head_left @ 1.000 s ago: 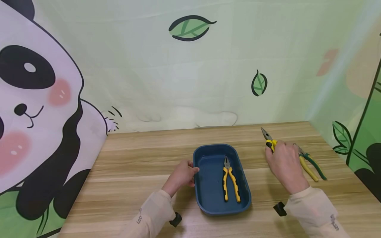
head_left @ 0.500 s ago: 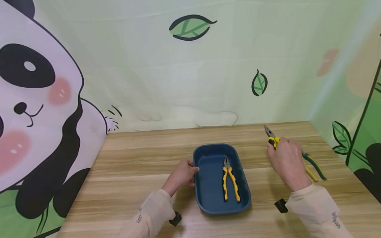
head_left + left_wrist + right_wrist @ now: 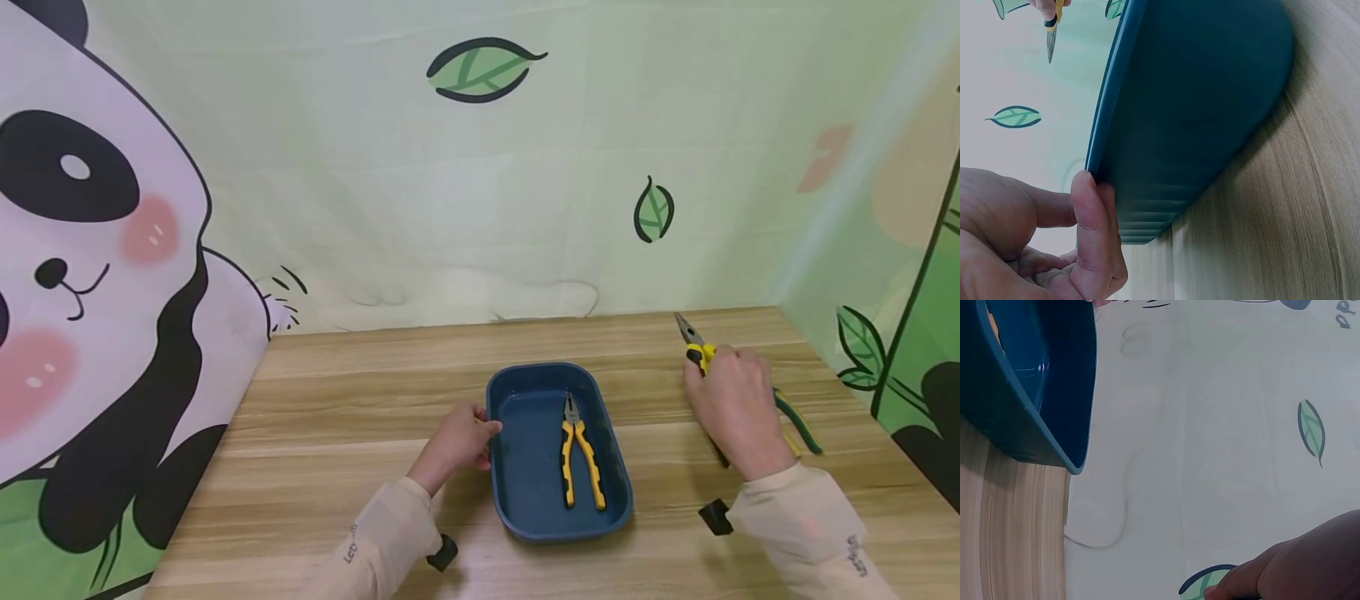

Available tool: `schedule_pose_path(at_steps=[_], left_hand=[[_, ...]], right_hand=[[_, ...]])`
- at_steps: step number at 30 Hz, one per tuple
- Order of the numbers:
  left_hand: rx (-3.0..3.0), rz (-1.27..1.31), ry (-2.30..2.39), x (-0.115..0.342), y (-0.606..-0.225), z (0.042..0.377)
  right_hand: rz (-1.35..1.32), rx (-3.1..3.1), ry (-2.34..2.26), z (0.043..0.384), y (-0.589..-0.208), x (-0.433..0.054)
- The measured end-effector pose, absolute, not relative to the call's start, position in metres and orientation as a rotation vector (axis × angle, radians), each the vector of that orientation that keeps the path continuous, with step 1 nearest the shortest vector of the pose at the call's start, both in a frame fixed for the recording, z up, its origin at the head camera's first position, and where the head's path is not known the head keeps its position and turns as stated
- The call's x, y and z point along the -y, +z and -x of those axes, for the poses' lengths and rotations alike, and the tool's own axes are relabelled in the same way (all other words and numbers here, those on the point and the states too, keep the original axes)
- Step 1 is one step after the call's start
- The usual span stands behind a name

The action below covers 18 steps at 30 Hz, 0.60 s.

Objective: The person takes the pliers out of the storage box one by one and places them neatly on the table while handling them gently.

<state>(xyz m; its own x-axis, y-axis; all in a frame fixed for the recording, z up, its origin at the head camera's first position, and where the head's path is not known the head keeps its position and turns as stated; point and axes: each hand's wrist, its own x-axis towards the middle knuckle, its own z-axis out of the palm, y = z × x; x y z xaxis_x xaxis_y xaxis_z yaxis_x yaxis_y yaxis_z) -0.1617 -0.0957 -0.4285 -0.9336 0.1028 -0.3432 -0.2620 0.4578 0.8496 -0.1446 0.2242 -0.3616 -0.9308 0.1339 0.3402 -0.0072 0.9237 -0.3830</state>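
Observation:
My left hand (image 3: 453, 437) pinches the left rim of a dark blue tray (image 3: 528, 467); in the left wrist view, thumb and fingers meet at the tray's edge (image 3: 1105, 119). Inside the tray lie combination pliers (image 3: 572, 410) with yellow and black handles, jaws toward the back. To the right, my right hand (image 3: 738, 408) grips long-nose pliers (image 3: 690, 333), their grey jaws aimed back and left. Its palm hides most of their yellow and black handles. Green and yellow handled pliers (image 3: 798, 419) lie partly behind this hand. The right wrist view shows only part of the hand (image 3: 1310, 562).
The wooden table (image 3: 352, 400) meets a pale green cloth backdrop (image 3: 360, 167) along its far edge. A printed panda (image 3: 97, 250) covers the backdrop's left side. Each sleeve has a black wrist piece (image 3: 442, 552) near the cuff.
My right hand has shifted right with the long-nose pliers and now covers more of the green and yellow handled pliers. My left hand and the tray stay put.

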Motion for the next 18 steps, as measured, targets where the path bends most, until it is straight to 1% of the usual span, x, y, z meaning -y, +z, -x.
schedule_pose_path(at_steps=[18], left_hand=[[-2.364, 0.152, 1.479, 0.096, -0.43, 0.162]], right_hand=[[0.067, 2.761, 0.497, 0.147, -0.371, -0.225]])
